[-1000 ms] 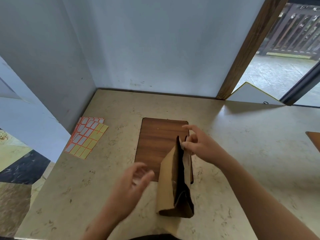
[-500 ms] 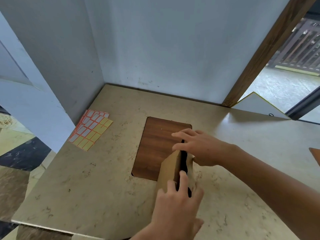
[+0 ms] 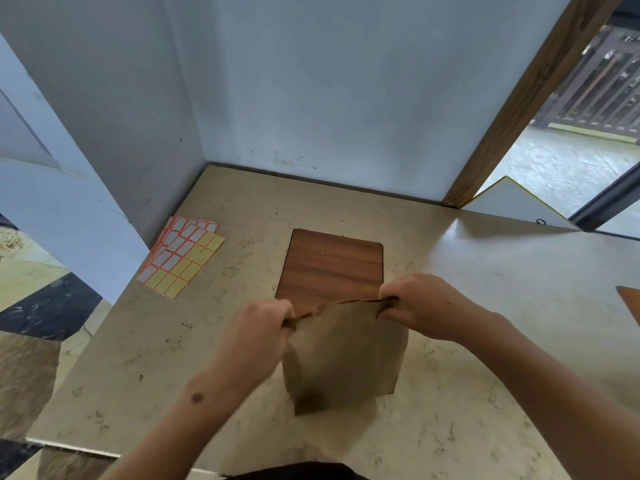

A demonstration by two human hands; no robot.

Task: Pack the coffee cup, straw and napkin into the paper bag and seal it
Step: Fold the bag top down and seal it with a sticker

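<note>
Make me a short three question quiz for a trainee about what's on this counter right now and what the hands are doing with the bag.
1. True or false: both hands grip the top edge of the paper bag.
2. Which side of the wooden board do the label sheets lie on? A) its left B) its right
3. Fill in: the bag's mouth is pinched ____.

Key
1. True: left hand and right hand each hold a top corner.
2. A
3. shut
</note>
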